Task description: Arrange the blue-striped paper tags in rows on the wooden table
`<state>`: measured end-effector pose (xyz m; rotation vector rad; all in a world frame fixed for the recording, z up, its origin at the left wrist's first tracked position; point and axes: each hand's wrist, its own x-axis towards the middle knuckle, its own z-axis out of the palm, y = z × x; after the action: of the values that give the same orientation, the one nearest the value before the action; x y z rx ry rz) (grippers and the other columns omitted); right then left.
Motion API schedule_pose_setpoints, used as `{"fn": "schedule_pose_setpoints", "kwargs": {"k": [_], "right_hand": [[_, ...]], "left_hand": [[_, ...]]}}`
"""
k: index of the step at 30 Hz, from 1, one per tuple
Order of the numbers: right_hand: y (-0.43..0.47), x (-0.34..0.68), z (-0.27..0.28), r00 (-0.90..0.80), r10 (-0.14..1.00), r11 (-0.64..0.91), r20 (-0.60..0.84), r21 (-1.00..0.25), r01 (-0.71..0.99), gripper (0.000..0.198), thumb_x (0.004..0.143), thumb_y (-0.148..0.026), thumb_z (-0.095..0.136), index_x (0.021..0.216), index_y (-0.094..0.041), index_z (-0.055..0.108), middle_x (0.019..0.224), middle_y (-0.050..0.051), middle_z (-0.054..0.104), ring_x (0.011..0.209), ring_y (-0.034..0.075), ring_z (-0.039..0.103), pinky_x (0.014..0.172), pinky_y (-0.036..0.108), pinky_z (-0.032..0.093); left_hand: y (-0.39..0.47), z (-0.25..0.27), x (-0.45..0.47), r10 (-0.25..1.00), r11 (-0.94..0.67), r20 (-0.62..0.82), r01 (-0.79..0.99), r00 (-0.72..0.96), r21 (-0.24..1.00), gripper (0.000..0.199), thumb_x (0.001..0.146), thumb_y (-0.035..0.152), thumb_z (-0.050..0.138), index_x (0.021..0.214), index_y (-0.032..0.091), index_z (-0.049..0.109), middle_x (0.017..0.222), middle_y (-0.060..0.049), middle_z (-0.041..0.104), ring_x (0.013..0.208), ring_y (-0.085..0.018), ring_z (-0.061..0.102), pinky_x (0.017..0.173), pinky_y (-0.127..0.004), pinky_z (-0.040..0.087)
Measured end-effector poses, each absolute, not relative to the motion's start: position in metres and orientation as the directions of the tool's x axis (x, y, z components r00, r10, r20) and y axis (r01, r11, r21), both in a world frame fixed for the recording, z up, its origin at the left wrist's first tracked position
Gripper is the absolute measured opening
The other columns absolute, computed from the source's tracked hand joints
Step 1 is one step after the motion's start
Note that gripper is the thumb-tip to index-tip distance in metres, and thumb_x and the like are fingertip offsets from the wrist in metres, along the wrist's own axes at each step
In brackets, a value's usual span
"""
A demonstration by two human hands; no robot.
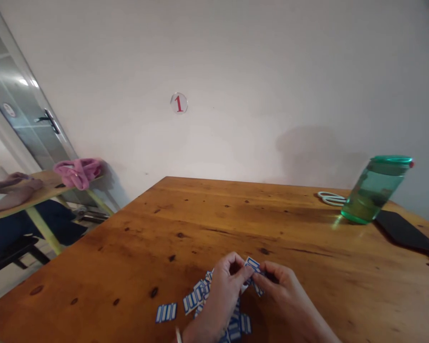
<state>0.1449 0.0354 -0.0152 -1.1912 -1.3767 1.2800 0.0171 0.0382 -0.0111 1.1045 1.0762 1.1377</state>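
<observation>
Between my two hands is a small white sticker sheet or card (252, 263) with blue-framed boxes, too small to tell which. My left hand (226, 290) pinches its left side between thumb and fingers. On the other side, the fingers of my right hand (279, 282) are closed at its right edge. Beneath and around my left hand lies a loose pile of similar blue-and-white pieces (193, 301), partly hidden by that hand. One group of these pieces (166, 312) lies apart to the left on the wooden table (207, 224).
A green water bottle (377, 190) stands at the right, by a white cable (331, 198) and a black flat object (407, 232). At far left, another person's hands (25, 186) rest on a second table with a pink cloth (79, 172). A wall is behind.
</observation>
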Motion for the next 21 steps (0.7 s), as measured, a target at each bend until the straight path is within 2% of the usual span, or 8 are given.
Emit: {"fn": "schedule_pose_setpoints", "kwargs": {"k": [5, 8, 11, 15, 21], "right_hand": [[0.034, 0.146, -0.015, -0.149, 0.989, -0.007, -0.023, -0.995, 0.103, 0.03, 0.064, -0.042, 0.062, 0.058, -0.013, 0.059, 0.051, -0.002, 0.05, 0.05, 0.01, 0.04, 0.048, 0.021, 0.033], [0.033, 0.146, -0.013, -0.171, 0.985, 0.001, -0.019, -0.994, 0.113, 0.031, 0.066, -0.043, 0.06, 0.058, -0.014, 0.059, 0.051, -0.003, 0.049, 0.05, 0.01, 0.04, 0.047, 0.021, 0.032], [0.032, 0.145, -0.009, -0.171, 0.985, -0.014, -0.036, -0.992, 0.127, 0.033, 0.065, -0.047, 0.059, 0.057, -0.015, 0.058, 0.05, -0.003, 0.048, 0.048, 0.01, 0.039, 0.046, 0.021, 0.032], [0.032, 0.146, -0.005, -0.152, 0.988, -0.014, -0.033, -0.992, 0.123, 0.036, 0.062, -0.05, 0.06, 0.056, -0.015, 0.058, 0.048, -0.003, 0.049, 0.048, 0.01, 0.04, 0.046, 0.021, 0.033], [0.031, 0.146, -0.006, -0.112, 0.994, 0.022, 0.005, -0.989, 0.148, 0.028, 0.064, -0.042, 0.059, 0.058, -0.015, 0.056, 0.05, -0.003, 0.049, 0.048, 0.01, 0.04, 0.046, 0.021, 0.033]], "left_hand": [[0.038, -0.012, 0.016, 0.987, 0.099, -0.079, -0.137, 0.142, 0.986, 0.02, 0.061, 0.033, 0.065, 0.066, 0.015, 0.057, 0.056, 0.004, 0.05, 0.046, -0.007, 0.041, 0.042, -0.018, 0.029], [0.039, -0.011, 0.014, 0.987, 0.106, -0.088, -0.131, 0.138, 0.986, 0.017, 0.061, 0.03, 0.065, 0.062, 0.015, 0.058, 0.053, 0.004, 0.05, 0.045, -0.007, 0.042, 0.043, -0.019, 0.031], [0.04, -0.01, 0.011, 0.988, 0.148, -0.133, -0.238, 0.081, 0.96, 0.019, 0.06, 0.031, 0.065, 0.059, 0.016, 0.055, 0.05, 0.004, 0.051, 0.043, -0.007, 0.043, 0.044, -0.02, 0.034], [0.041, -0.006, 0.007, 0.976, 0.217, -0.209, -0.366, 0.061, 0.905, 0.023, 0.06, 0.035, 0.065, 0.066, 0.016, 0.056, 0.063, -0.002, 0.062, 0.051, -0.011, 0.053, 0.049, -0.022, 0.04], [0.041, -0.008, 0.008, 0.963, 0.265, -0.239, -0.271, 0.124, 0.925, 0.027, 0.056, 0.035, 0.069, 0.071, 0.014, 0.061, 0.063, -0.003, 0.064, 0.051, -0.012, 0.054, 0.051, -0.024, 0.043]]}}
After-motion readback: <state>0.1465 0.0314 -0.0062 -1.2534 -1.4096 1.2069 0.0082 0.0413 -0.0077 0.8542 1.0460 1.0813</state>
